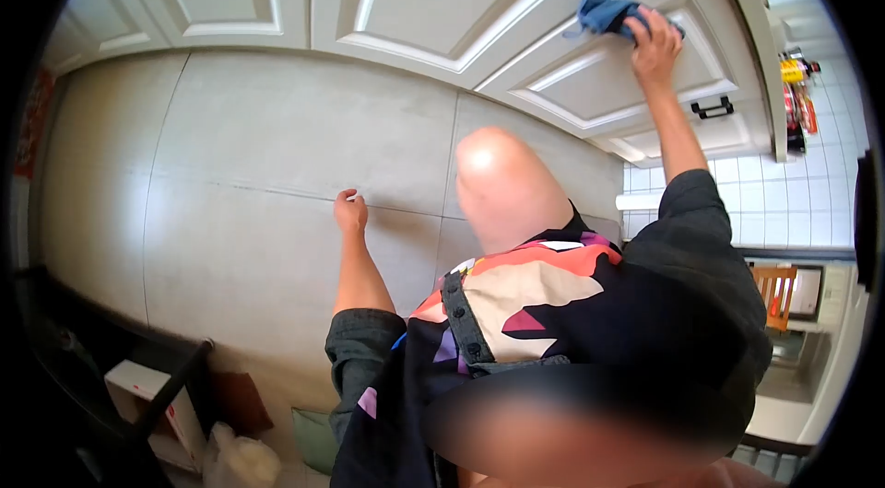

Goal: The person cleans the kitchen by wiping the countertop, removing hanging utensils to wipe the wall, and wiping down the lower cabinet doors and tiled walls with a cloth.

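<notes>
A blue cloth (604, 12) is bunched under my right hand (656, 44), whose fingers are closed over it. The cloth lies against the white panelled cabinet door (636, 73), near the upper part of its raised frame. A darker fold of it shows beneath the fingers. My left hand (349, 211) hangs over the grey tiled floor, away from the cabinets, with its fingers curled in. I see nothing held in it.
A black handle (713, 107) sticks out from a cabinet front right of my right forearm. Bottles (795, 70) and packets stand along the counter at the right. My bent knee (498, 170) is between my arms. A white box (157, 396) sits at lower left.
</notes>
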Demonstrator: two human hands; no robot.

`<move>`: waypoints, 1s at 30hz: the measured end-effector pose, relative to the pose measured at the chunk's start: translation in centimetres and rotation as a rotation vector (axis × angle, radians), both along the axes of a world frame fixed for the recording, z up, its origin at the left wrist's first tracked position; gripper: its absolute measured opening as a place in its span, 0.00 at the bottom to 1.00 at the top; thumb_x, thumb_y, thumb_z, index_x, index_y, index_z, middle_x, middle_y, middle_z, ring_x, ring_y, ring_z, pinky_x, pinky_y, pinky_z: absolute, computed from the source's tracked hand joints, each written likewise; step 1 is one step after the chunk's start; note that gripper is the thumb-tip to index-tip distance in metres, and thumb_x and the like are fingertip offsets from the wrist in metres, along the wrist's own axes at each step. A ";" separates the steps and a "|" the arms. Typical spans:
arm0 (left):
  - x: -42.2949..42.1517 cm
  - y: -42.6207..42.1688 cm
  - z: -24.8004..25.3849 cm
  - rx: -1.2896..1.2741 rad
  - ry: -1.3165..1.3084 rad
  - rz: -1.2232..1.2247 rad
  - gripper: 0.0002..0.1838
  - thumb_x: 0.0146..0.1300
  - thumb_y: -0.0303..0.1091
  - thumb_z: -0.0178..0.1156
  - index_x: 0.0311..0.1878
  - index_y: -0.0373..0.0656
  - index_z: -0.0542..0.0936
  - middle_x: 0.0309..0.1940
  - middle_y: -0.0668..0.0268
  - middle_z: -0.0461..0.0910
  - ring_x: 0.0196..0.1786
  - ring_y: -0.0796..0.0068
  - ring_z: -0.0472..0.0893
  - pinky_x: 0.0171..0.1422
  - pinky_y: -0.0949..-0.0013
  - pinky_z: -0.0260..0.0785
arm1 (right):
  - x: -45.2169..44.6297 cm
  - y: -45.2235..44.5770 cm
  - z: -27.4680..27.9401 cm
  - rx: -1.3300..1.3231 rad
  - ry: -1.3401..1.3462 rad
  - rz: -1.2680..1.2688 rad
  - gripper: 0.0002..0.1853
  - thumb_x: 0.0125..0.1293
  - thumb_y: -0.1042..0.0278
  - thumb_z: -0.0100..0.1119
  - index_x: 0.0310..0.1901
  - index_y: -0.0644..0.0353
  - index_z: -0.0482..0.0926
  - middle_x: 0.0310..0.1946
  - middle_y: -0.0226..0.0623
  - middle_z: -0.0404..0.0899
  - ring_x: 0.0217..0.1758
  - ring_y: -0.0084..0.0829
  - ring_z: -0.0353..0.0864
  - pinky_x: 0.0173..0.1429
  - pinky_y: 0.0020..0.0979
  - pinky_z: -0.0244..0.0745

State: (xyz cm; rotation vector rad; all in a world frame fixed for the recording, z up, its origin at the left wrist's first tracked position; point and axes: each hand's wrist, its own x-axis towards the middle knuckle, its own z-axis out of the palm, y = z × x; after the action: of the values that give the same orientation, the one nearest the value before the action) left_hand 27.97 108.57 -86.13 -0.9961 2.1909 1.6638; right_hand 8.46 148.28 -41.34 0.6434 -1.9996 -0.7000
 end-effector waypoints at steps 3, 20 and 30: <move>-0.6 -0.1 -0.7 0.018 0.024 -0.003 0.13 0.52 0.33 0.58 0.42 0.41 0.78 0.31 0.55 0.81 0.38 0.60 0.80 0.45 0.62 0.71 | 0.1 1.8 4.3 -0.036 -0.085 0.058 0.24 0.47 0.76 0.52 0.47 0.40 0.73 0.54 0.27 0.69 0.58 0.34 0.66 0.60 0.41 0.58; 1.2 -0.2 -1.9 0.064 -0.056 0.023 0.14 0.51 0.33 0.58 0.42 0.41 0.79 0.31 0.55 0.81 0.35 0.63 0.80 0.43 0.63 0.70 | -0.2 10.1 -5.6 -1.289 0.542 -0.287 0.18 0.53 0.81 0.50 0.47 0.75 0.62 0.47 0.61 0.62 0.53 0.57 0.60 0.56 0.51 0.55; 3.6 -1.4 0.2 0.017 -0.105 0.065 0.13 0.51 0.31 0.56 0.42 0.40 0.78 0.31 0.55 0.81 0.33 0.63 0.79 0.42 0.64 0.71 | 0.3 -0.8 -20.3 -0.822 0.191 -0.047 0.28 0.60 0.67 0.49 0.57 0.78 0.55 0.60 0.61 0.54 0.65 0.59 0.50 0.66 0.55 0.44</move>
State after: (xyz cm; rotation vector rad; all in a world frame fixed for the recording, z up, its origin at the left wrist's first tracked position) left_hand 31.61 107.21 -85.89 -1.1350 2.0947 1.6160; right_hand 8.75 147.47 -61.66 0.0329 -1.9020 0.0700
